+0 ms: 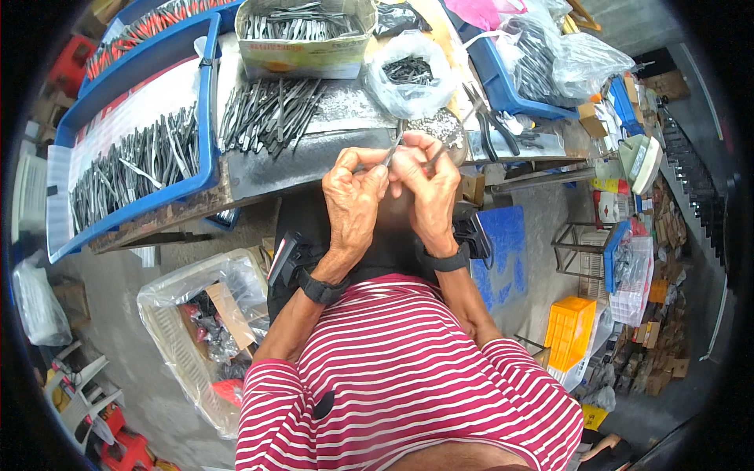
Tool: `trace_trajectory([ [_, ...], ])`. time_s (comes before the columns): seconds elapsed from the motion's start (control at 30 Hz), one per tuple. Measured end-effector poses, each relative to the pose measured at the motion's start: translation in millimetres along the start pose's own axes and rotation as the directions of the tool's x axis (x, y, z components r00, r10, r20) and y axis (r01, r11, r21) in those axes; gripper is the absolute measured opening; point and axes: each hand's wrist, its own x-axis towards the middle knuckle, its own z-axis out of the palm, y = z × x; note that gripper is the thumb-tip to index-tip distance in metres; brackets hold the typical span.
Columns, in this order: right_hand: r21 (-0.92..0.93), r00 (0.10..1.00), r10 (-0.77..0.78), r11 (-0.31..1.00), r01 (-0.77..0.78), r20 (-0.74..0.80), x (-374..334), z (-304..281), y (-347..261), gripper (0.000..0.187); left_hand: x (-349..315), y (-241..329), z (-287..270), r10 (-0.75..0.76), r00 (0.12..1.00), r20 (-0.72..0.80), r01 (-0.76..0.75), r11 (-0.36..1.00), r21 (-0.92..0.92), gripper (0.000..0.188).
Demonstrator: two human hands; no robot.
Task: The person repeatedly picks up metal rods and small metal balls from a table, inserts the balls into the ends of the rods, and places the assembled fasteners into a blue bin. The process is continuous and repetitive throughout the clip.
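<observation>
Slim grey metal piece point(390, 153) sits pinched between both hands at the desk's front edge, its tip poking up past the fingertips. Left hand point(353, 196) has its grip closed on it; right hand point(428, 192) holds it too, fingers curled tight. Along the desk's left side, a blue plastic tray point(206, 118) holds loose grey metal blades. Farther back, a cardboard box point(302, 51) holds more, and a clear plastic bag point(408, 74) holds dark small parts. Little bare desk point(275, 169) remains near the hands.
</observation>
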Motion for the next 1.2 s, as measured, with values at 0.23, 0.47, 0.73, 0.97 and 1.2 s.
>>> trace_trajectory([
  [0.23,0.204,0.993,0.115,0.973,-0.110,-0.009,-1.8,3.7,0.8,0.027,-2.2,5.9,-3.5,-0.046,0.999,-0.005,0.044,0.983,-0.180,0.012],
  [0.47,0.021,0.999,-0.039,0.999,0.039,0.012,-5.4,8.9,7.2,0.012,-0.8,-1.5,-5.2,0.022,0.999,-0.028,-0.022,1.000,0.004,0.011],
  [0.73,-0.274,0.992,-0.128,0.954,0.124,0.003,-9.0,11.8,4.9,0.011,-3.9,-1.6,-5.3,0.004,0.997,-0.072,0.000,0.999,0.050,0.011],
  [0.97,-0.539,0.916,-0.391,0.753,0.377,0.094,-0.5,13.4,13.6,0.020,-3.3,-3.5,-3.5,0.063,0.998,-0.017,-0.061,0.994,0.090,0.012],
  [1.2,-0.472,0.972,-0.232,0.853,0.222,0.038,1.8,20.2,11.5,0.026,3.2,1.4,-9.6,0.063,0.998,-0.028,-0.056,0.980,0.191,0.011],
])
